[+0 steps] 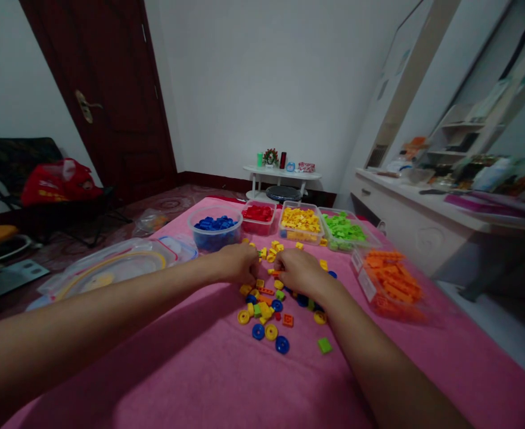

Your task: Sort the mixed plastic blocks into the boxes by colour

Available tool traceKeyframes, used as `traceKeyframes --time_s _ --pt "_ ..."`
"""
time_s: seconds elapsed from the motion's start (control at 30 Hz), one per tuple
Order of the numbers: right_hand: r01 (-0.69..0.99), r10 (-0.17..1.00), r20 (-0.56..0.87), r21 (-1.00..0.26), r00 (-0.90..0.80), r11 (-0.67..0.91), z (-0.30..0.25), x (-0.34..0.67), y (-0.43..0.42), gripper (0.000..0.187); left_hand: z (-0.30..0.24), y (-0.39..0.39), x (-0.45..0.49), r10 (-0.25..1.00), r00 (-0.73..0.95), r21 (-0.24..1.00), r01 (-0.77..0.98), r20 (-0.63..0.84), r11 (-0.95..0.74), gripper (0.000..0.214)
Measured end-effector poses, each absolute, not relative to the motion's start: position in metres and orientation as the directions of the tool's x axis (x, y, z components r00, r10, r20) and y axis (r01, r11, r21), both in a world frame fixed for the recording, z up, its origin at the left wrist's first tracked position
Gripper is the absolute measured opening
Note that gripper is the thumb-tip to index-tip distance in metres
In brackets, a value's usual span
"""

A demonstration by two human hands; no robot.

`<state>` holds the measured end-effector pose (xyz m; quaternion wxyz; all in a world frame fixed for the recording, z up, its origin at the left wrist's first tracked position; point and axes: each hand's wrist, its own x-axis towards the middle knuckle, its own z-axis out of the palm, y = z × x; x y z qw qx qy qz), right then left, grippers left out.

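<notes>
Now, both hands are right in among the loose toy bricks [266,311]: the left hand [242,263], fingers curled downward, at the left edge of the scatter, and the right hand [298,268], bunched much the same way, opposite it. Is either one pinching a piece? Cannot tell, the fingertips are hidden! The bricks lie mixed on a pink cloth [190,369], yellow, blue, green, orange and red, with a blue wheel [282,344] and a yellow wheel [271,332] at the near end, a green brick [325,345] off right. Beyond the hands, a round tub [193,233] of blue, then the red box [257,227], the yellow box [300,237], the green box [349,245]. Nearer, on the right, the orange box [364,274]; out left, clear lids [132,253] beyond the forearm, then a dark door [105,89].
</notes>
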<state>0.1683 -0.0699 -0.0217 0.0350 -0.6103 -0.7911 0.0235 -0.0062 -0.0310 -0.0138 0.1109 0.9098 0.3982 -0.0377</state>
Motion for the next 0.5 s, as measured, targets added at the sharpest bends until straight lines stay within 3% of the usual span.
traceKeyframes --time_s 0.17,0.33,0.5 --pt "0.912 0.923 0.011 -0.151 -0.385 0.382 -0.020 0.156 -0.080 0.018 -0.019 -0.035 -0.007 0.756 0.636 0.110 0.772 -0.155 -0.626 0.018" --pt "0.931 0.931 -0.024 -0.031 -0.364 0.363 -0.031 0.144 -0.087 0.025 -0.010 -0.048 0.008 0.806 0.560 -0.052 0.815 -0.190 -0.578 0.026" --pt "0.947 0.944 -0.075 -0.019 -0.322 0.322 -0.027 0.137 -0.091 0.028 -0.010 -0.055 0.014 0.837 0.523 -0.051 0.842 -0.163 -0.536 0.033"
